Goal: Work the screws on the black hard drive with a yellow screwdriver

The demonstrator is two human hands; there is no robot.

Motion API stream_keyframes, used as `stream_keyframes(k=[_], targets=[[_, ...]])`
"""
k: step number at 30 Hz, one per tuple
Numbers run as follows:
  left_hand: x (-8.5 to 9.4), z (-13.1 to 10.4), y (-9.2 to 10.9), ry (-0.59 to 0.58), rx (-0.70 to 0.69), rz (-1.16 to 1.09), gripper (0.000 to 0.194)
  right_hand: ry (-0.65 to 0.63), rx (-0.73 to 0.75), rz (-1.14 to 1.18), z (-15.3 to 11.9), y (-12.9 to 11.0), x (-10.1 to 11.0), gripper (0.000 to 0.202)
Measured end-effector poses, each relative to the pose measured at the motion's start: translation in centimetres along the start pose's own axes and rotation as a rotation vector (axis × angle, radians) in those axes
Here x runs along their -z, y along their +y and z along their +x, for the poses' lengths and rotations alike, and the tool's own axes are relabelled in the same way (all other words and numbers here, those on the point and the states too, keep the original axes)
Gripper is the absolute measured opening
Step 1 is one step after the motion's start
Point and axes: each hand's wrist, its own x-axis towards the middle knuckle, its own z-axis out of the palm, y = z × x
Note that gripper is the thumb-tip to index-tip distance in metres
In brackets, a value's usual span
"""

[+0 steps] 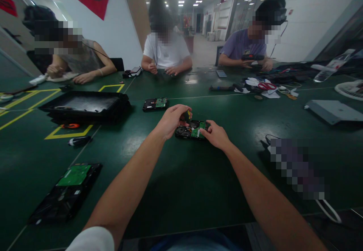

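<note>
Left hand: fingers curled in a pinch on a small yellow-and-black item, apparently a tool handle; its tip is hidden. Right hand: partly spread, thumb and fingers gripping the right end of a hard drive. The drive lies on the table between both hands, board side up, presumably to keep the circuitry reachable; the right-hand grip probably stops it sliding. Taking this drive as clock centre: a second drive sits near at 10 o'clock, stacked black trays farther, between 9 and 10; a third drive at 8; a grey box at 3, well apart.
</note>
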Motion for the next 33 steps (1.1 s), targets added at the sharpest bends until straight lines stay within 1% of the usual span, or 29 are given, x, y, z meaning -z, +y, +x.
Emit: stream_keyframes(k=[3,7,10,13,17,21,24,29,33], targets=[[-0.04,0.13,-0.28,0.002,0.018,-0.075,0.024,0.008,-0.008,-0.006,0.09,0.03,-0.04,0.078],[0.02,0.33,-0.71,0.000,0.011,-0.127,0.019,0.001,0.003,-0.029,0.26,0.12,-0.04,0.073],[0.12,0.36,-0.76,-0.009,-0.029,-0.067,0.017,0.006,0.016,-0.028,0.31,0.25,-0.14,0.070],[0.14,0.22,-0.59,-0.009,-0.048,-0.005,0.020,0.013,0.020,-0.016,0.31,0.35,-0.26,0.069],[0.03,0.04,-0.48,-0.044,-0.004,-0.024,0.025,0.014,0.014,-0.014,0.29,0.34,-0.26,0.067],[-0.05,0.23,-0.72,-0.025,0.047,-0.123,0.023,0.016,0.007,-0.009,0.26,0.33,-0.19,0.066],[0.00,0.36,-0.75,-0.034,0.064,-0.161,0.023,0.021,0.011,-0.009,0.26,0.38,-0.22,0.065],[0.08,0.11,-0.33,-0.065,0.016,-0.099,0.021,0.009,0.006,-0.013,0.22,0.30,-0.19,0.066],[-0.07,-0.10,-0.03,-0.028,0.002,-0.021,0.024,0.003,-0.002,-0.014,0.12,0.10,-0.08,0.066]])
